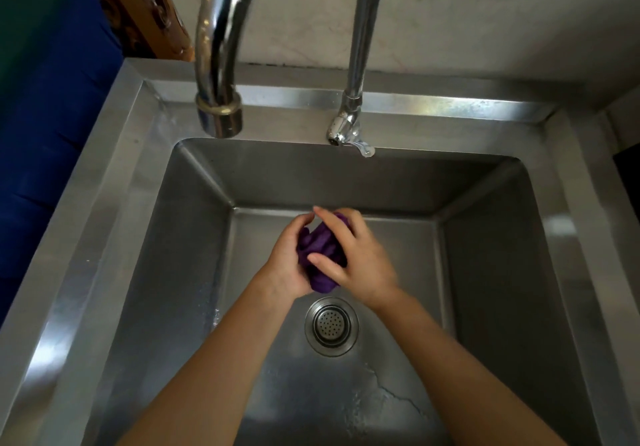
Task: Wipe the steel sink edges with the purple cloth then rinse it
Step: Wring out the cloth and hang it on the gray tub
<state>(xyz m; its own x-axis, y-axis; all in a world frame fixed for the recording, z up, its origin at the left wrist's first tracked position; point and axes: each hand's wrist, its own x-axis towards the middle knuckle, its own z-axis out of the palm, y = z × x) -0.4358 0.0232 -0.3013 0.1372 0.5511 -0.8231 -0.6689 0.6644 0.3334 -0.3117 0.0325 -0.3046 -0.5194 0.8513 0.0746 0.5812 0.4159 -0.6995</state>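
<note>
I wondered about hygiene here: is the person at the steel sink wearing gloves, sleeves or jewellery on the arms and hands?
No. The left hand and right hand are ungloved, with no rings, watch or bracelet visible. Both forearms are uncovered to the picture's lower edge; no sleeve shows.

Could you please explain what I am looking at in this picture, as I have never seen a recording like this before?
There is no machine here. A person wears one camera on the head, and it looks down at their own bare arms. Below is a steel sink, a flat rim round a deep basin with a round drain strainer in its floor. A large curved spout and a smaller tap stand at the back, and no stream of water shows. The left hand and right hand together grip a bunched purple cloth over the basin. A blue object sits left of the sink.
</note>
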